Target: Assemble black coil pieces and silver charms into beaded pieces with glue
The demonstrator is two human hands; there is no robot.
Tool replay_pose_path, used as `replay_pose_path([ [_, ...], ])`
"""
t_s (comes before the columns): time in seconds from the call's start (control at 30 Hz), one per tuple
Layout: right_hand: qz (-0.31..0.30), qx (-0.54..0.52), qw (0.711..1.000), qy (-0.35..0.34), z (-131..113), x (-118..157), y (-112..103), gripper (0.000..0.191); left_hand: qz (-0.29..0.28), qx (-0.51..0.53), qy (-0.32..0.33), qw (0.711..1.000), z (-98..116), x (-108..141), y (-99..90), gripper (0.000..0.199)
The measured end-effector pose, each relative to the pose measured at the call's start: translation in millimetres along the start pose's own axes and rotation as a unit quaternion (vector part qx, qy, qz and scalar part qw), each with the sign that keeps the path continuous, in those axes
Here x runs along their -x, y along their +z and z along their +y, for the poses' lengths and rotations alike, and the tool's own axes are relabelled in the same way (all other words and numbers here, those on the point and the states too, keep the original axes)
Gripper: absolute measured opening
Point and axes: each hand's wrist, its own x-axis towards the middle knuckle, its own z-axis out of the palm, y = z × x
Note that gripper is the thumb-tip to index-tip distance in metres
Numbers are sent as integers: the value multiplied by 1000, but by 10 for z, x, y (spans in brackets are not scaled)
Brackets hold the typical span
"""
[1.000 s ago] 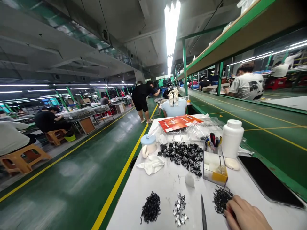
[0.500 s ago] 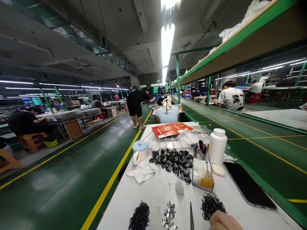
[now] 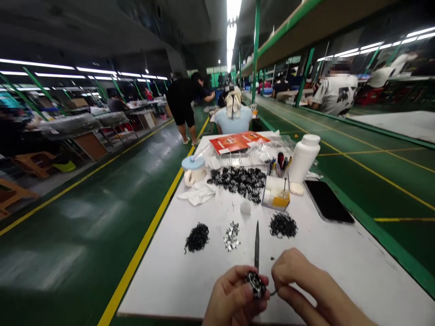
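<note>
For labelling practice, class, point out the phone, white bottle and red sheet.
Phone (image 3: pixel 328 201), head view, middle of screen.
White bottle (image 3: pixel 302 160), head view, middle of body.
Red sheet (image 3: pixel 238 143), head view, middle of printed face.

No wording, brand or number legible. Red printed sheet (image 3: pixel 234 143), 12 o'clock, far end of bench (image 3: pixel 163 276): pale lettering beside emblem-like marks, too small and slanted to read. Yellow patch on clear box (image 3: pixel 274 192), 1 o'clock: any print unresolved. Pale T-shirt (image 3: pixel 335 94) on seated person, 2 o'clock: dark print on back, lettering or picture unclear.
</note>
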Motion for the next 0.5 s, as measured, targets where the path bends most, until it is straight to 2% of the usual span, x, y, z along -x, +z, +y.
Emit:
replay_pose_path([
  [0.1, -42, -17, 998, 36, -64, 53, -39, 12, 6, 16, -3, 1000, -19, 61, 51, 25],
  [0.3, -69, -54, 995, 45, -65, 73, -5, 13, -11, 14, -15, 1000, -33, 99, 46, 17],
  [0.5, -84, -21, 995, 46, -38, 55, 17, 12, -17, 15, -30, 999, -43, 96, 29, 21],
])
